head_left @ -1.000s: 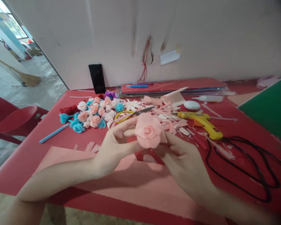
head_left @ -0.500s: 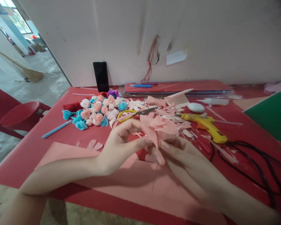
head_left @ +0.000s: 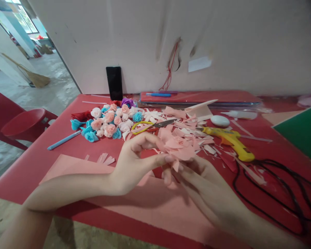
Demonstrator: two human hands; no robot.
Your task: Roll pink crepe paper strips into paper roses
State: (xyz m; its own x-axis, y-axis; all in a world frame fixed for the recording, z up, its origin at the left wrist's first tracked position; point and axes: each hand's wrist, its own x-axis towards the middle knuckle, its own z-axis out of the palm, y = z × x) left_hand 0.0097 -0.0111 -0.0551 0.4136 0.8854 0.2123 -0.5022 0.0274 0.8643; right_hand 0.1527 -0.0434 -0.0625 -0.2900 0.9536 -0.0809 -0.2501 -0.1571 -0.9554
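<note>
Between my two hands is a pink paper flower [head_left: 180, 145] with several open petals, held above the table. My left hand [head_left: 137, 160] pinches it from the left, thumb and fingers closed on its lower petals. From the right, my right hand [head_left: 204, 183] grips the flower's base between thumb and fingers. Below them lies a large pink paper sheet [head_left: 145, 200]. Behind the flower are yellow-handled scissors [head_left: 145, 126] on a heap of paper scraps [head_left: 168, 116]. A yellow glue gun [head_left: 233, 140] lies to the right.
Finished paper flowers [head_left: 106, 121] in pink, white and blue cluster at the back left, beside a blue pen [head_left: 64, 140]. A phone [head_left: 114, 83] leans on the wall. The glue gun's black cord [head_left: 272, 211] loops at right. A white oval object [head_left: 220, 120] and a glue bottle [head_left: 241, 114] lie behind.
The flower has tilted, so its face shows more toward me. The thin strand that hung below my fingers is out of sight. The view has shifted slightly.
</note>
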